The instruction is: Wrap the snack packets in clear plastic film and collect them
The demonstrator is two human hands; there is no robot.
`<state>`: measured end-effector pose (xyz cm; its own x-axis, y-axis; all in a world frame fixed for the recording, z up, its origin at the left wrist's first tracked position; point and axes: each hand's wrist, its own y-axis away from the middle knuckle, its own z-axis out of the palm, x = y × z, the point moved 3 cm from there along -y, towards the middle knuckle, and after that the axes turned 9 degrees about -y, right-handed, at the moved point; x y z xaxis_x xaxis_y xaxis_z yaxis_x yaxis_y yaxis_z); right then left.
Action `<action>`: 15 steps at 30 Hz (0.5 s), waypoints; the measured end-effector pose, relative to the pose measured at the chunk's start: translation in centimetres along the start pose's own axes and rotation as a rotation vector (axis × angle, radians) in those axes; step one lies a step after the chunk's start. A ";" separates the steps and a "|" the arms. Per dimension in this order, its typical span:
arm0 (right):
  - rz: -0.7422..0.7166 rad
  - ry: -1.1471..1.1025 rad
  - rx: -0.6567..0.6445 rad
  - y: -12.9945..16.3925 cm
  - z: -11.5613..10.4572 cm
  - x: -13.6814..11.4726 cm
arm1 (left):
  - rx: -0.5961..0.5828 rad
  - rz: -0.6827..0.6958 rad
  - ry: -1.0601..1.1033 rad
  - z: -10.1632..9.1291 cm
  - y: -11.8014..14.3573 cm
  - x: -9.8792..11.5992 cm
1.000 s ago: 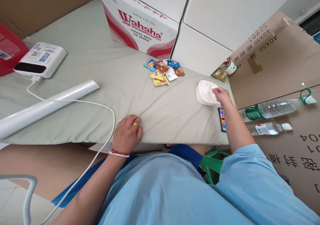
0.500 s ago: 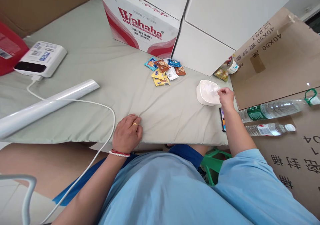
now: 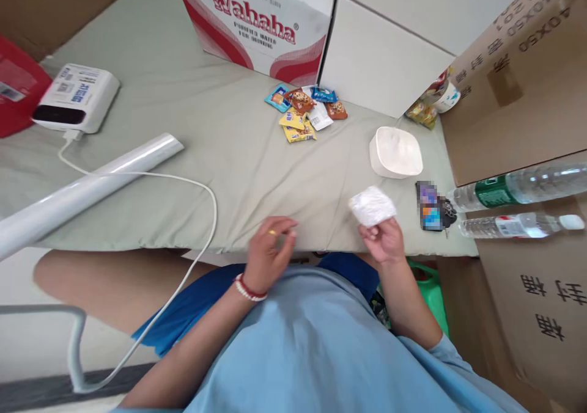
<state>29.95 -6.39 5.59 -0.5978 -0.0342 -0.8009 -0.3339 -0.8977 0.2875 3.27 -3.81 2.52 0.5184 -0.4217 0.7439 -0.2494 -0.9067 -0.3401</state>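
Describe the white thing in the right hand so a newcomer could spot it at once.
On the grey-green sheet, look near its front edge, in front of the white bowl. There the right hand pinches a crumpled white wad, soft and wrinkled, unlike the smooth, rigid bowl.

2 hands (image 3: 270, 248), 2 water bottles (image 3: 518, 190), 1 white bowl (image 3: 395, 152), 1 white bag (image 3: 372, 206), 1 phone (image 3: 428, 206), 1 roll (image 3: 87, 190), about 8 snack packets (image 3: 305, 110).

Bright, even daylight with soft, faint shadows; glare streaks the roll (image 3: 87, 184); wide-angle bending at edges; hands slightly blurred.
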 end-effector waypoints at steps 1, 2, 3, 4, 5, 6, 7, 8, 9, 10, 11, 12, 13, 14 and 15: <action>0.087 -0.009 -0.022 0.7 0.6 2.0 | -0.058 0.013 0.073 0.9 0.1 0.9; 0.161 -0.015 -0.046 1.2 1.1 3.7 | -0.085 0.039 0.109 1.6 0.2 1.6; 0.222 -0.015 -0.072 1.7 1.6 5.1 | -0.110 0.063 0.121 2.2 0.2 2.0; 0.267 -0.010 -0.096 1.9 2.0 6.0 | -0.118 0.069 0.128 2.6 0.0 2.1; 0.295 0.001 -0.116 2.1 2.3 6.6 | -0.123 0.064 0.131 2.7 -0.2 2.0; 0.310 0.018 -0.131 2.0 2.5 6.8 | -0.124 0.036 0.141 2.7 -0.4 1.7; 0.318 0.037 -0.140 1.9 2.6 6.7 | -0.117 -0.017 0.164 2.5 -0.7 1.2; 0.323 0.055 -0.141 1.6 2.6 6.5 | -0.099 -0.092 0.206 2.3 -1.0 0.6; 0.329 0.072 -0.136 1.3 2.5 6.2 | -0.071 -0.186 0.268 1.9 -1.3 -0.1; 0.339 0.086 -0.128 1.1 2.3 5.8 | -0.040 -0.288 0.351 1.6 -1.5 -0.7; 0.348 0.097 -0.118 0.9 2.1 5.5 | -0.011 -0.390 0.445 1.4 -1.6 -1.3; 0.350 0.104 -0.109 0.7 1.9 5.2 | 0.010 -0.478 0.537 1.2 -1.7 -1.7; 0.341 0.110 -0.105 0.7 1.8 4.9 | 0.019 -0.543 0.615 1.1 -1.7 -2.0; 0.320 0.115 -0.110 0.7 1.7 4.7 | 0.017 -0.589 0.671 1.1 -1.6 -2.1; 0.296 0.126 -0.127 0.9 1.7 4.6 | 0.009 -0.620 0.704 1.1 -1.6 -2.1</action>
<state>25.66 -6.62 3.06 -0.5576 -0.3482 -0.7536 -0.0618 -0.8879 0.4560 3.51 -1.51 0.90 -0.0587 0.2367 0.9698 -0.0871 -0.9690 0.2312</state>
